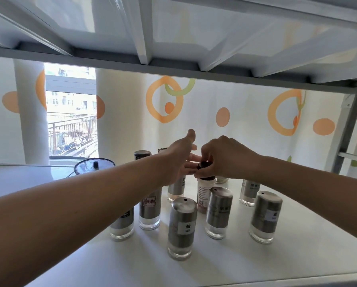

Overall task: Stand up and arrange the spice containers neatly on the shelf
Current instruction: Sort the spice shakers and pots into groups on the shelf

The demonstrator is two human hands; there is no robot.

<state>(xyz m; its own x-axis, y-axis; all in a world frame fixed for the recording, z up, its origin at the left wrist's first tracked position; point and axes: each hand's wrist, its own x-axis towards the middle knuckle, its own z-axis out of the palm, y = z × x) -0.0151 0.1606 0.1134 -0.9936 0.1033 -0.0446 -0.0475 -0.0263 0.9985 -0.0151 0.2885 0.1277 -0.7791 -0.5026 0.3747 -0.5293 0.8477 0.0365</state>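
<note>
Several spice jars (219, 212) upright on a white shelf (277, 266), two hands above them.
Head view: right hand (225, 158) pinches the dark cap of a white bottle (203, 195), at 1 o'clock from the salt shaker (181, 226). Left hand (179, 160) is spread, fingers straight, just beside that cap at 9 o'clock. Pot lid (94, 165) at 10 o'clock.

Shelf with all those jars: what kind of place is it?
Probably a home kitchen corner: salt shakers stand on the shelf, a pot lid shows behind them, and a curtain hangs by a window.
</note>
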